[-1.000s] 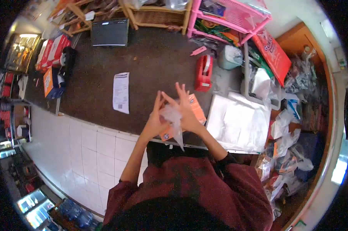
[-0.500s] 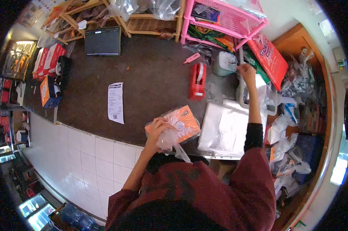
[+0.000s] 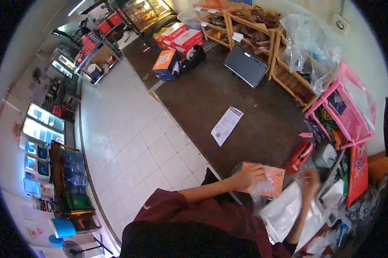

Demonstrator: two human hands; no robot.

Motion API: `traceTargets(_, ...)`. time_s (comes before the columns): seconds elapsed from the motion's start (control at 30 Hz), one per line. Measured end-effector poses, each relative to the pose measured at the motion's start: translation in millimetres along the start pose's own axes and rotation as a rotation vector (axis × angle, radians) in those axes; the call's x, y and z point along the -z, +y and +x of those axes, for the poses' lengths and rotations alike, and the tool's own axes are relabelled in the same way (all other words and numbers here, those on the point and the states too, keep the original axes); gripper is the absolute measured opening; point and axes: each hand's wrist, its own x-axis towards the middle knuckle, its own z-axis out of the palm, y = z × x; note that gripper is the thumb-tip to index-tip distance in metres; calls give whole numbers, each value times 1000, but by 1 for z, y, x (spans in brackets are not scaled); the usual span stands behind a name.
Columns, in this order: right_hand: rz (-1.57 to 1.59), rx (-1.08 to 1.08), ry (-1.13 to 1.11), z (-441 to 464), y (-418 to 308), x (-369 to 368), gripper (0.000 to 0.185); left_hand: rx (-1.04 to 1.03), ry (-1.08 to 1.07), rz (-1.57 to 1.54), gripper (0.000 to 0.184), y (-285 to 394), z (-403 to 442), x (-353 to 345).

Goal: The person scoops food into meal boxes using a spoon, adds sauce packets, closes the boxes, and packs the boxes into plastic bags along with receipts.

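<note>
My left hand [image 3: 255,175] is closed on the gathered top of a clear plastic bag [image 3: 257,189], which wraps an orange box [image 3: 274,178] at the counter's front edge. To the right of the box, my right hand [image 3: 311,182] is raised over a stack of clear plastic bags [image 3: 284,211]. Its fingers look pinched together but are smeared by motion, and whatever they hold is too small to make out. Just beyond this hand are a red tape dispenser [image 3: 299,158] and a pale tub [image 3: 325,155] with small items inside.
A printed receipt [image 3: 227,125] lies on the dark counter [image 3: 189,96]. Behind it are a black tablet [image 3: 246,66], wicker shelves [image 3: 295,84] and a pink rack [image 3: 353,124]. A red bag [image 3: 358,172] stands at right. White floor tiles [image 3: 134,142] stretch left; a person [image 3: 85,28] is far off.
My right hand has come away from the pale tub toward the wrapped orange box. My left hand still grips the bag. The camera view has swung left and tilted, showing more floor.
</note>
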Motion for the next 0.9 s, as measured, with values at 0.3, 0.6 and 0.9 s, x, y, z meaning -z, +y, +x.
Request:
traceTargets(0.3, 140, -4, -374, -66, -45, -72, 12, -119, -21, -50, 29, -3, 11, -2)
traceTargets(0.6, 43, 115, -90, -83, -71, -95, 17, 415, -91, -363, 26, -30, 12, 8)
traceTargets(0.9, 405, -258, -18, -89, -41, -118, 12, 580, 379, -348, 41, 1, -2, -28)
